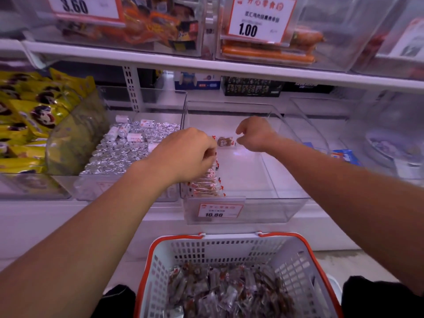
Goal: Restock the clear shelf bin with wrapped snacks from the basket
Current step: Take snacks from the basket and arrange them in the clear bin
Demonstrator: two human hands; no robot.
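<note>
Left grip point(183, 154) curls round a bunch of wrapped snacks point(207, 180), laying them in a row along the clear bin's point(286, 203) left wall, frame centre. Right grip point(254, 134), fingers curled, seems empty, beside one loose snack point(226, 141), likely nudging it. Basket point(160, 260) waits below, still well stocked.

To your left, yellow snack bags point(34, 115) are lying heaped beside a bin of silver foil-wrapped pieces point(119, 152). Above you, orange sausages point(268, 53) are sitting behind a 1.00 price tag point(259, 19), near a 3.60 tag point(80, 6).
</note>
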